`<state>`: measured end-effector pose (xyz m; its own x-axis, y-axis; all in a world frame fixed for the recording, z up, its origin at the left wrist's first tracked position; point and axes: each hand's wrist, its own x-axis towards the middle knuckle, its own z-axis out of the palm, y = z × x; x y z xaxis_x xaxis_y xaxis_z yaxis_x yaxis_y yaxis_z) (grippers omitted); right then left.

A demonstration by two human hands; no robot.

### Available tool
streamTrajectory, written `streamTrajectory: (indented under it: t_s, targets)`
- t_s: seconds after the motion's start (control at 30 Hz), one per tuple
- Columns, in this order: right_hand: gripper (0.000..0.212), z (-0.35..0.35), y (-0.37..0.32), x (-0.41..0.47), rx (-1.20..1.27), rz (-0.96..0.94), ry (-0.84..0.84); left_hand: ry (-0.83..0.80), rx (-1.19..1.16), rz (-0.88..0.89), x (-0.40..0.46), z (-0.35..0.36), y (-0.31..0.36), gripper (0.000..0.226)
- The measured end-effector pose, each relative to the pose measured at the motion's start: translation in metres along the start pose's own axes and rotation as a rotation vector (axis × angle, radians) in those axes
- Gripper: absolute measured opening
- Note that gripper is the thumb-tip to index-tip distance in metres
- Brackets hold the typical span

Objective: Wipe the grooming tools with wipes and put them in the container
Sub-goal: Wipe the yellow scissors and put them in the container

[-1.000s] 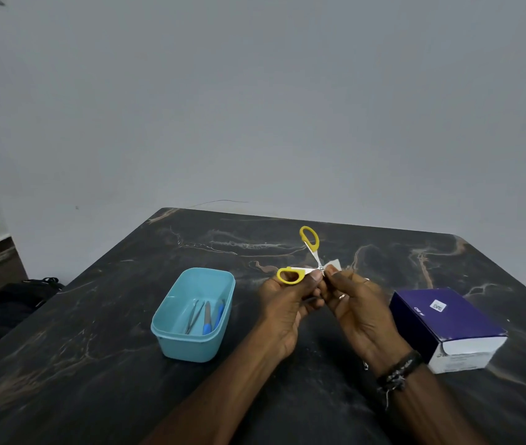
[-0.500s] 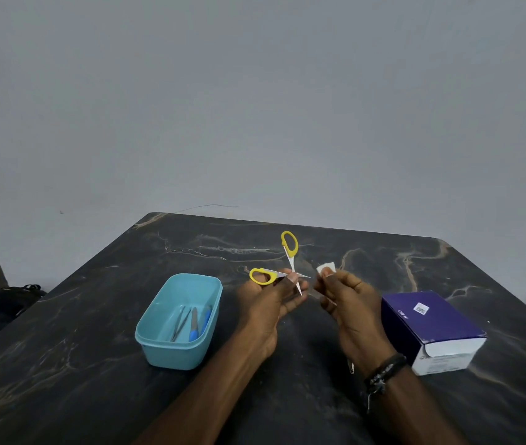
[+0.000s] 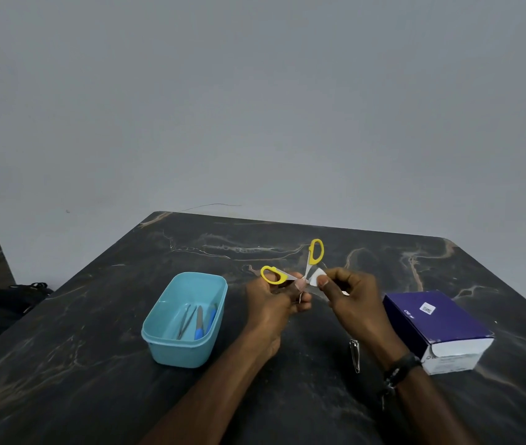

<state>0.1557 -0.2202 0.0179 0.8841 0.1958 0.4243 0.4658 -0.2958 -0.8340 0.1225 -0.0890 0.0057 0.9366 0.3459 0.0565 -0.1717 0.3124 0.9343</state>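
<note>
**Scissors held open over the worktop, wipe pressed at the pivot**

Above the middle of the dark, marble-veined worktop [image 3: 94, 364], the person holds a pair of yellow-handled scissors [image 3: 300, 271] with the blades spread. The left hand [image 3: 271, 303] grips them near the pivot, its fingers curled round the blade end; one yellow loop points left, just above that hand, and the other stands up and away toward the far edge. The blades themselves are mostly hidden behind the fingers.

The right hand [image 3: 354, 303] pinches a small white wipe [image 3: 318, 277] between thumb and fingertips, and the wipe touches the scissors just beside the pivot. A dark band sits on the right wrist.

To the left of the left forearm stands the light blue container [image 3: 171, 348], open at the top. Inside it lie tweezers [image 3: 186, 321] and two slim tools with blue handles [image 3: 205, 322], side by side along the bottom.

Between the two forearms, a metal nail clipper [image 3: 354, 354] lies flat on the worktop, apart from both arms. To the right of the right wrist rests a dark blue box [image 3: 432, 319] with a white end face and a small white label on top. A plain grey wall rises behind the worktop, and a dark bag [image 3: 8, 300] lies on the floor at the left.
</note>
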Motion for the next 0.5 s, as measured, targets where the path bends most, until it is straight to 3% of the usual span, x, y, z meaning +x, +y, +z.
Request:
streamTrajectory:
  t_s: [0.1,0.23,0.5]
  targets:
    - [0.022,-0.0015,-0.0027,-0.0006,0.036,-0.017,0.052,-0.019,-0.009,0.000,-0.0012,0.0006,0.0002,0.008]
    - [0.025,0.0006,-0.0061,-0.0018,0.101,-0.006,-0.014,-0.073,-0.030,0.002,-0.0030,0.0020,-0.0015,0.005]
    - [0.014,0.0048,-0.0004,-0.0043,0.415,0.263,0.012,-0.077,-0.013,0.034,-0.0031,0.0022,-0.0039,0.005]
